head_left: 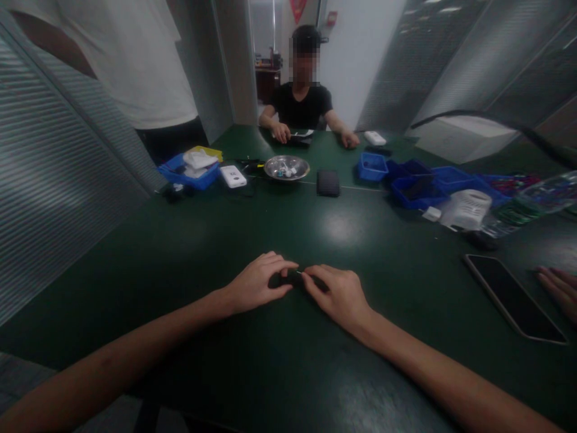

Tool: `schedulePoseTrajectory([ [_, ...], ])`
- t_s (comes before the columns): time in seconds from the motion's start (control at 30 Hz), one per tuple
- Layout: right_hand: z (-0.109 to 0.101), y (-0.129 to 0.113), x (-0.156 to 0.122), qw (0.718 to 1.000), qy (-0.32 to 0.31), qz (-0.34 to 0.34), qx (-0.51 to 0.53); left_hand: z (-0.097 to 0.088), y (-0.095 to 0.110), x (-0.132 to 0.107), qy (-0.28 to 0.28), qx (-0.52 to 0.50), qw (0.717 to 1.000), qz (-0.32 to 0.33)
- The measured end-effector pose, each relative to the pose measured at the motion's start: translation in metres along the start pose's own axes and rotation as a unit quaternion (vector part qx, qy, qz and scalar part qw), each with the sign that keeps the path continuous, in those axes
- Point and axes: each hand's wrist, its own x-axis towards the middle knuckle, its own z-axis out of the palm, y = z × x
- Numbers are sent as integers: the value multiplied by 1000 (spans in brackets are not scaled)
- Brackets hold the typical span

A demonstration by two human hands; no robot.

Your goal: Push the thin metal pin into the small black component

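Small dark object [294,276]: at mid-table, between the two hands; too dark and blurred to identify.
Left hand [259,281]: pinched, thumb and forefinger, on the left part of the dark piece; firmness of grip impossible to tell.
Right hand [340,293]: pinched likewise on the right part, fingertips just beside those opposite.
Green table [180,252]: dark and glossy, beneath both forearms.
Metal bowl [288,178]: beyond the hands, with small white and blue pieces [285,171] inside.
Black square item [329,183]: flat, just right of the bowl.
White device [233,176]: left of the bowl, near a blue tray [205,179].
Blue bins [417,201]: grouped at far right.
Phone [516,297]: flat at right, screen dark, near another person's hand [561,291] at the picture edge.
Seated co-worker [300,111]: across the table, in black, both hands on the tabletop.
Standing person [135,66]: at upper left, in a white top.
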Motion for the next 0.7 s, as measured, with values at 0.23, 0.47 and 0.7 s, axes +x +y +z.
schedulePoseTrajectory([
  [0.23, -12, 0, 3, 990, 62, 71, 103, -3, 1, -4, 9, -25, 1000, -15],
  [0.47, -18, 2, 3, 968, 122, 125, 182, -2, 19, 12, -28, 76, 994, 70],
  [0.7, -20, 5, -1, 966, 110, 131, 195, -8, 3, 19, -42, 159, 984, 64],
])
